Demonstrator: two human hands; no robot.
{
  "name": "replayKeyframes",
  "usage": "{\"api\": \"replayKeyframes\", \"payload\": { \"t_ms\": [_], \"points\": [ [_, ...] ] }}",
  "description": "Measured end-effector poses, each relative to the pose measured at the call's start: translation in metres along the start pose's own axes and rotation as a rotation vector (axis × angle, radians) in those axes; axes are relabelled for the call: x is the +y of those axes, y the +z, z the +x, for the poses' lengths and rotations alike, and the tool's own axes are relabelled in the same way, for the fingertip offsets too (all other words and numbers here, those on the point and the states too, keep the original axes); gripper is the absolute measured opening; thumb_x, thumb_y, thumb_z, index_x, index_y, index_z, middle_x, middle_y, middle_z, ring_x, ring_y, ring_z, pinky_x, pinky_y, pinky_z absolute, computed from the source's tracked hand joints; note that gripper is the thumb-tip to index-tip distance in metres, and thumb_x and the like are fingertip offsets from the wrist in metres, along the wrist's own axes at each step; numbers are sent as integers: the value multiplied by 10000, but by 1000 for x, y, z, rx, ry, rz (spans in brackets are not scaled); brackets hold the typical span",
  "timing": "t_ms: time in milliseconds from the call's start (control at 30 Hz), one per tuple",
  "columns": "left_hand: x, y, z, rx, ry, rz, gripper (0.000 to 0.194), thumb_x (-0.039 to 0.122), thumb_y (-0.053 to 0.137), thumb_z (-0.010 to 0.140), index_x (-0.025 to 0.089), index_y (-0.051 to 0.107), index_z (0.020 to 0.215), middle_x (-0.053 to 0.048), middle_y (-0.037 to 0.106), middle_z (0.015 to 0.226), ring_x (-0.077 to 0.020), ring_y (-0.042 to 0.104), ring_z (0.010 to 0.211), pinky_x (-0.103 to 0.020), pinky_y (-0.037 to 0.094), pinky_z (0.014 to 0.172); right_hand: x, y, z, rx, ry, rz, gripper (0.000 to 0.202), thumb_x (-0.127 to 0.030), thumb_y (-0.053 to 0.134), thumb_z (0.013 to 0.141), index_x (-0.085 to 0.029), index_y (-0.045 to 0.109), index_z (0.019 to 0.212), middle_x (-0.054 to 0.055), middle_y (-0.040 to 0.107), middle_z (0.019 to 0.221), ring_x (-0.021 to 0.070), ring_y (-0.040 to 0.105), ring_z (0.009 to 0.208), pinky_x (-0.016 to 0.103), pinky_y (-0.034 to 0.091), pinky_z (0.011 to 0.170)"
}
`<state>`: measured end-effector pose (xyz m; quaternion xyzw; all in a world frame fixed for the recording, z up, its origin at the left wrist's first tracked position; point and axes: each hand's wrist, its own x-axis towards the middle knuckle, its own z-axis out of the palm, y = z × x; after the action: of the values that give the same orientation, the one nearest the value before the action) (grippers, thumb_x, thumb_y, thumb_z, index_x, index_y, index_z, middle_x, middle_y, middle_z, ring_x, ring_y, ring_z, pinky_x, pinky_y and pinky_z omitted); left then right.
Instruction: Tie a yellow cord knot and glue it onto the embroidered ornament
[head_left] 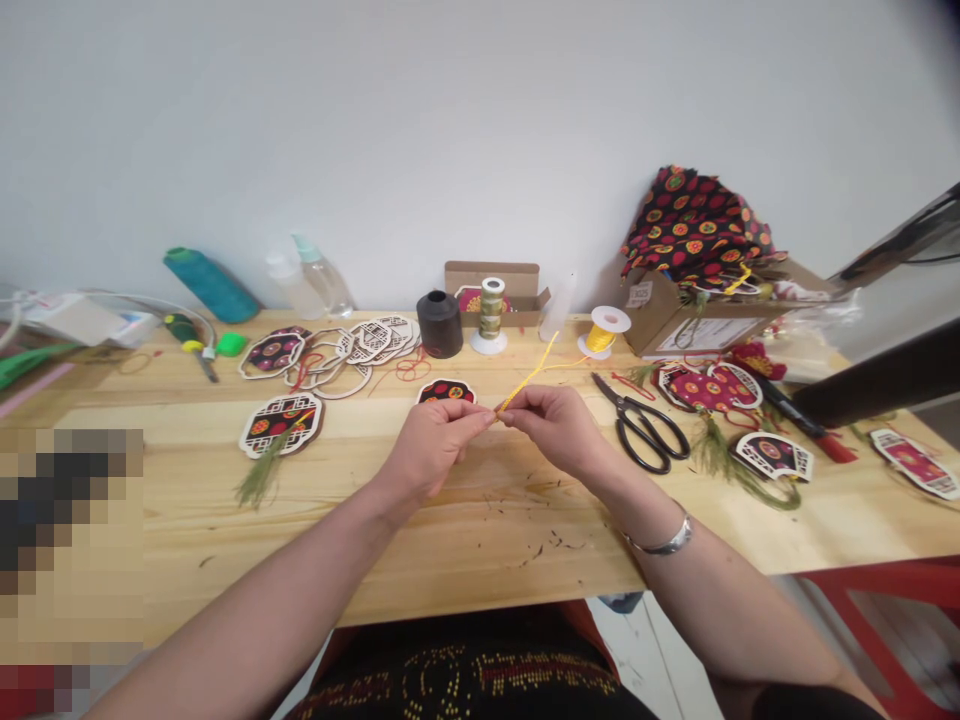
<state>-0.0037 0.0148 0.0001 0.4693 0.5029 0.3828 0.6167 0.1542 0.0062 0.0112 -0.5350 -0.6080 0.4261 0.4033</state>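
Note:
My left hand (433,440) and my right hand (556,425) meet above the middle of the table, fingertips nearly touching. Both pinch a thin yellow cord (531,376). It looks twisted or braided near the fingers and splits in two farther up, one strand running toward a yellow cord spool (606,332). What lies right between the fingertips is too small to make out. Just behind my left hand lies a patterned fabric ornament (448,391), partly hidden by it. Black-handled scissors (643,425) rest to the right of my right hand.
Wooden frames (382,340) and a tasselled ornament (281,425) lie left. A black cone (440,325) and gold thread spool (491,315) stand behind. At right are a cardboard box (701,320) with patterned fabric (697,230), more ornaments (772,455) and a black post (877,385).

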Motion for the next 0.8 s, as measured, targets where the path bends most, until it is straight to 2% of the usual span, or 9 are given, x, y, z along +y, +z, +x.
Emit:
{"api": "replayKeyframes", "payload": {
  "t_ms": [167,333,400,467,533,567,633,733,800],
  "points": [
    [1,0,-1,-25,-1,-5,198,327,704,646,136,653,664,62,427,469,-32,269,390,-208,146,397,0,0,-1,23,-91,-123,135,-195,579,734,-178,584,600,-18,578,586,107,474,566,244,356,568],
    [5,-1,-2,-71,8,48,211,341,647,711,137,640,658,16,556,563,-27,252,389,-216,136,394,1,-1,0,24,-102,-173,149,-180,558,755,-179,567,607,-16,583,596,107,481,571,237,352,568],
    [6,-2,-3,-54,39,83,203,345,633,726,144,659,709,16,563,560,-36,266,398,-214,170,401,3,-1,0,30,-94,-195,151,-181,553,762,-180,568,611,-13,587,597,109,485,570,239,353,571],
    [6,-2,-4,-16,97,126,189,341,630,732,155,665,734,-1,604,621,-62,386,457,-213,271,441,4,-1,1,43,-95,-225,154,-184,550,767,-181,571,614,-7,594,602,115,494,573,244,356,579],
    [6,-2,-5,30,195,204,163,321,629,734,162,664,717,-45,662,811,-122,543,655,-243,397,578,5,-2,1,63,-105,-259,150,-180,546,768,-184,575,621,1,606,617,124,507,587,253,359,594],
    [6,-2,-5,59,260,258,151,308,626,736,164,663,706,-65,663,922,-156,574,775,-271,428,664,6,-2,1,77,-109,-274,147,-178,541,770,-186,578,628,5,610,625,129,513,595,258,359,599],
    [5,-1,-6,133,435,401,123,277,622,741,174,665,690,-83,622,1082,-200,561,930,-331,434,794,7,-1,2,106,-106,-294,146,-182,532,774,-188,582,637,8,612,632,135,517,603,264,356,603],
    [2,1,-10,249,779,665,62,218,632,737,207,685,708,-72,538,1212,-239,485,1048,-416,391,900,7,-1,2,130,-59,-251,152,-200,534,773,-186,580,629,1,597,615,129,503,590,263,355,595],
    [-2,2,-12,280,989,829,73,170,647,723,226,694,725,-52,454,1302,-268,402,1126,-467,338,950,5,0,2,127,-10,-173,155,-201,543,762,-183,576,611,-9,582,599,119,490,576,257,357,585]
  ]
}}
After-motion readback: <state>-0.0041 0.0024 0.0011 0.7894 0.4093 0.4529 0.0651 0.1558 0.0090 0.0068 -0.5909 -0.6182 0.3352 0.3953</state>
